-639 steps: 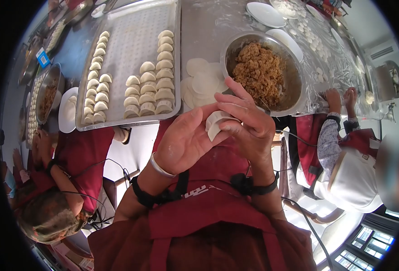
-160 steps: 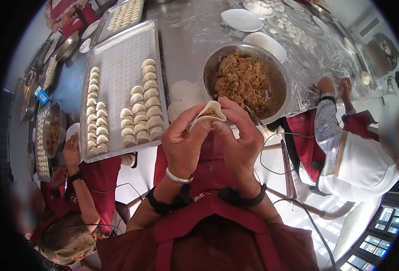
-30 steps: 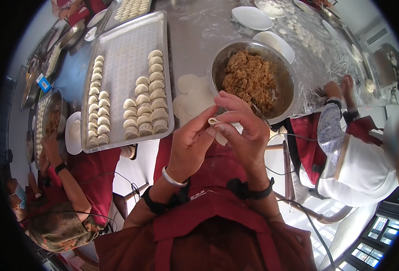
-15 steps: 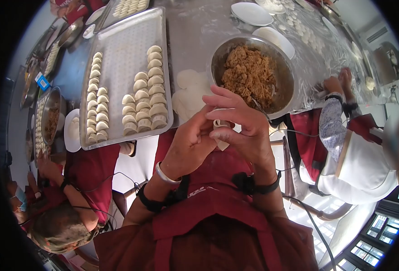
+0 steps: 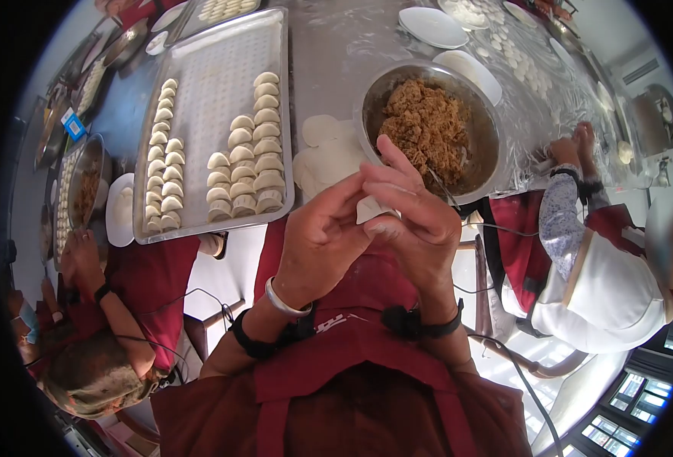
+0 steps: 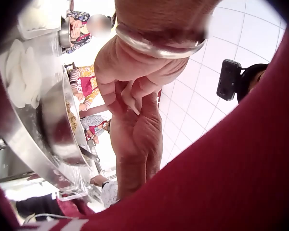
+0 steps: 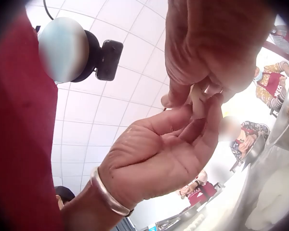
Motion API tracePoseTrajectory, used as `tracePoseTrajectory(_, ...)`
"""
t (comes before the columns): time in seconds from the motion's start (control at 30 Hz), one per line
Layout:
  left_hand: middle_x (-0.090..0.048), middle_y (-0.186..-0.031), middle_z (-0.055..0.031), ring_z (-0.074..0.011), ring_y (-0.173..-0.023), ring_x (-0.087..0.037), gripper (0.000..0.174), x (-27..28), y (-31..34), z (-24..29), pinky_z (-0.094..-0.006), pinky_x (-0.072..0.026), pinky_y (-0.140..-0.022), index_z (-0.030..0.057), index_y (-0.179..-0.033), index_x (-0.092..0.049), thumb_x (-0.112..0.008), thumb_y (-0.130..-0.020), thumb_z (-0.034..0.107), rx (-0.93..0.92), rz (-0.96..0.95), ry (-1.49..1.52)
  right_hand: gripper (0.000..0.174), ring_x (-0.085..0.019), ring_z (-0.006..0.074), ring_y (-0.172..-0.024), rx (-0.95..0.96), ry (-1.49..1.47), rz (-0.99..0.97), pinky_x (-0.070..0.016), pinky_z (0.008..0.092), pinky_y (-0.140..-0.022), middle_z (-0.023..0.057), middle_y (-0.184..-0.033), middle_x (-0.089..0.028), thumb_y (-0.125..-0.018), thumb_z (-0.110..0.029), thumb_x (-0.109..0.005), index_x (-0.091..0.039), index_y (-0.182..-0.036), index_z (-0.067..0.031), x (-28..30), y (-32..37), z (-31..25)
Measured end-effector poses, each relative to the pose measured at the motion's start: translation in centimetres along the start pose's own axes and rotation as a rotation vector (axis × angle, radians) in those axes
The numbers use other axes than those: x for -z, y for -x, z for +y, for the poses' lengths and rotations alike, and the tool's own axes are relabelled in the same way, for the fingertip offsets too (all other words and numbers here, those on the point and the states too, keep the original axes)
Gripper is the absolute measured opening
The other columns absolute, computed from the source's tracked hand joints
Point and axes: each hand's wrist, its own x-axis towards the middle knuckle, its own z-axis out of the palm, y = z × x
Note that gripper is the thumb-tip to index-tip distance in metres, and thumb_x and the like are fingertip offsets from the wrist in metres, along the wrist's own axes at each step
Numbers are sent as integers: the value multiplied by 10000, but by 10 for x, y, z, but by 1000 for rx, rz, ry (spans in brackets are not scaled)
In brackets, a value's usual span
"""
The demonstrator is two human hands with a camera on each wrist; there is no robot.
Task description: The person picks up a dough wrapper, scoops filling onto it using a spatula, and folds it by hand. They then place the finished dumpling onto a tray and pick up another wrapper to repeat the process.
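Note:
Just in front of the apron, both hands meet around a small white dumpling (image 5: 373,209), its wrapper folded over. My left hand (image 5: 317,247), with a silver bangle at the wrist, holds it from one side with thumb and fingers. From the other side my right hand (image 5: 425,228) pinches it between thumb and bent fingers. Most of the dumpling is hidden by fingers. In the left wrist view a pale tip of the dumpling (image 6: 131,98) pokes out between the hands; the right wrist view shows its edge (image 7: 197,102) at the fingertips.
A metal tray (image 5: 215,57) with rows of dumplings stands at left. Flat round wrappers (image 5: 329,152) lie between it and a steel bowl (image 5: 489,164) of brown filling (image 5: 428,114) with a utensil in it. White plates (image 5: 432,27) sit behind. Other people work on both sides.
Some 5 seconds ago the wrapper was cupped open with filling showing; now it is folded together. Over the last second the right fingers shifted along its edge, now covering more of it.

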Motion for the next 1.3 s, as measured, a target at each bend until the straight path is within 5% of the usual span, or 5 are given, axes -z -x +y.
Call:
tracePoseTrajectory(0.2,-590,-1268,-121,-161,-1116,-600,457,10,1,0,-283,-479,-964,-80,-1329,-484,-597,-887,-82,174,-15,-205,293,-502,393,-1309,123,174,-151,-385,490,-1078,152,-1160,-696,-772,-136,-765,-723,-1041,-27,9,3,14)
tracePoseTrajectory(0.4,-581,-1260,-113,-160,-1173,-558,465,6,-2,-6,-288,-451,-995,-67,-1324,-473,-589,-876,-98,114,76,66,272,-462,393,-1346,-31,147,-19,-296,530,-1125,148,-1184,-687,-821,-159,-729,-712,-1063,-36,-6,2,-1)
tracePoseTrajectory(0.7,-507,-1363,-132,-182,-1236,-524,463,12,-2,-2,-357,-426,-1064,-62,-1437,-357,-435,-1038,160,219,-65,654,272,-431,410,-1364,67,204,-10,-328,522,-1106,172,-1244,-654,-880,-133,-673,-692,-1126,-18,-7,-4,2)
tracePoseTrajectory(0.9,-450,-1443,-131,-204,-1298,-483,473,13,-3,-13,-402,-374,-1125,-45,-1475,-315,-399,-1037,112,260,-80,788,396,-413,432,-1369,151,337,-174,-370,479,-1083,225,-1332,-584,-885,-183,-675,-634,-1221,22,11,0,20)
tracePoseTrajectory(1.3,-437,-1452,-157,-233,-1345,-444,499,12,-6,-14,-404,-340,-1160,-38,-1489,-287,-415,-1017,63,258,-77,813,280,-560,377,-1247,-16,30,178,-426,469,-1061,170,-1167,-686,-759,23,-746,-701,-1036,23,-2,11,17)
